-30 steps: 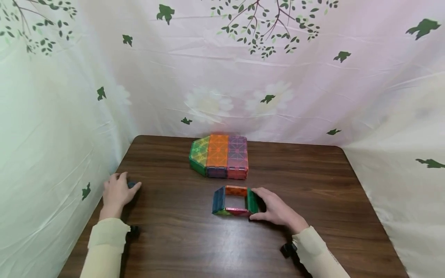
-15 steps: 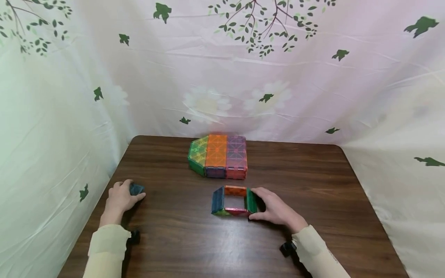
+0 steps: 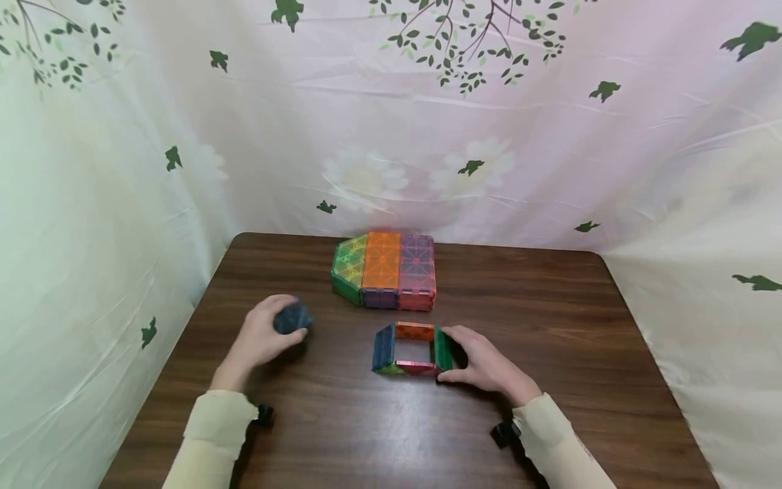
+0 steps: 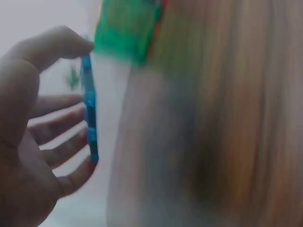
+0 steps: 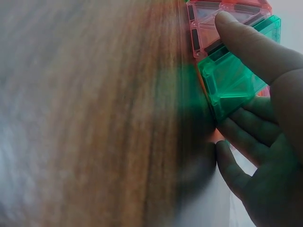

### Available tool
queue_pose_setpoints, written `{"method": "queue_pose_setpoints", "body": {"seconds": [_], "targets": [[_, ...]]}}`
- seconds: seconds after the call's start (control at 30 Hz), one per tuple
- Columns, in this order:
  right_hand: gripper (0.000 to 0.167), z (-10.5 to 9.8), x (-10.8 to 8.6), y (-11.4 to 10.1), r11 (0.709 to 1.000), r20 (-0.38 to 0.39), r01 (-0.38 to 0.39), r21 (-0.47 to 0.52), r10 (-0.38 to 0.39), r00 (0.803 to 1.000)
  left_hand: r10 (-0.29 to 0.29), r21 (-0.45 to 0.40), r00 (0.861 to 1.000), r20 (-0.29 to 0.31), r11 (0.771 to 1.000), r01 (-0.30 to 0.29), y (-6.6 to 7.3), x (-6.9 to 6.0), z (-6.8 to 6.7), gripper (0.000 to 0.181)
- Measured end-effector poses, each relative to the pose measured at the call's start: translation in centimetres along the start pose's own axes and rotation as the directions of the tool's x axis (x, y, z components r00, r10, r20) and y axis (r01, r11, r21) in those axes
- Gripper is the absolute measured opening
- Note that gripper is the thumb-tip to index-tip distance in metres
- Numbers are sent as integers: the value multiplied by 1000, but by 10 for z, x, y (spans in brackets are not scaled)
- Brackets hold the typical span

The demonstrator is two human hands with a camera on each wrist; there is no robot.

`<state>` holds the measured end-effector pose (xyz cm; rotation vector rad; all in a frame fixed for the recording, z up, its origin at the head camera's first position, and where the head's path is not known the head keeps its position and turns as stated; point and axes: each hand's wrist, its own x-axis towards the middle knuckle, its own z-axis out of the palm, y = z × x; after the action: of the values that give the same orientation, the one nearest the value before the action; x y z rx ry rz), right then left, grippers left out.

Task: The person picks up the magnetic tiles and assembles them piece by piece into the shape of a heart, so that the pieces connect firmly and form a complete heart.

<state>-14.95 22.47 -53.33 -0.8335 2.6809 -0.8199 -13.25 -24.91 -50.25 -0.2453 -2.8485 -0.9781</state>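
Note:
My left hand (image 3: 259, 336) pinches a translucent blue magnetic tile (image 3: 292, 317) between thumb and fingers, above the left half of the table. In the left wrist view this blue tile (image 4: 90, 109) stands edge-on, thumb at one end and fingertips along the other side. A small open frame of magnetic tiles stands in the middle, with a blue tile (image 3: 383, 348) on its left, an orange one (image 3: 415, 331) behind and a red one (image 3: 417, 367) in front. At its right end my right hand (image 3: 485, 363) grips the green tile (image 5: 232, 82), thumb on the near side, fingers behind.
A larger flat block of magnetic tiles (image 3: 382, 261), with green, orange and purple tops, sits at the back of the dark wooden table (image 3: 519, 299). A patterned white cloth (image 3: 391, 136) hangs behind and at both sides.
My left hand has moved right from the table's left edge, carrying the blue tile, which now shows more fully. My right hand and the small frame have stayed in place.

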Motion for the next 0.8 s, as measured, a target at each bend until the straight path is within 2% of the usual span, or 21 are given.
{"method": "queue_pose_setpoints", "body": {"seconds": [0.07,0.13,0.23,0.37,0.5,0.63,0.8], "targets": [[98,0,0,1,1000,-10,1,4,-1,1000,86,-37,996,28,996,-85,22,8,10,63],[99,1,0,2,1000,-15,-1,7,1,1000,162,-81,984,77,984,-156,43,15,19,62],[100,2,-1,4,1000,-17,3,9,-3,1000,256,-151,953,159,961,-233,70,24,34,61],[100,3,-2,4,1000,-18,11,15,-10,1000,348,-219,904,250,930,-297,98,32,52,61],[98,3,-2,4,1000,-24,0,26,1,1000,403,-224,863,306,911,-346,117,37,67,66],[98,3,-2,4,1000,-28,4,26,-4,1000,433,-206,837,334,900,-384,131,40,79,73],[99,3,0,4,999,-30,15,31,-14,999,470,-170,807,359,883,-438,142,44,88,75]]}}
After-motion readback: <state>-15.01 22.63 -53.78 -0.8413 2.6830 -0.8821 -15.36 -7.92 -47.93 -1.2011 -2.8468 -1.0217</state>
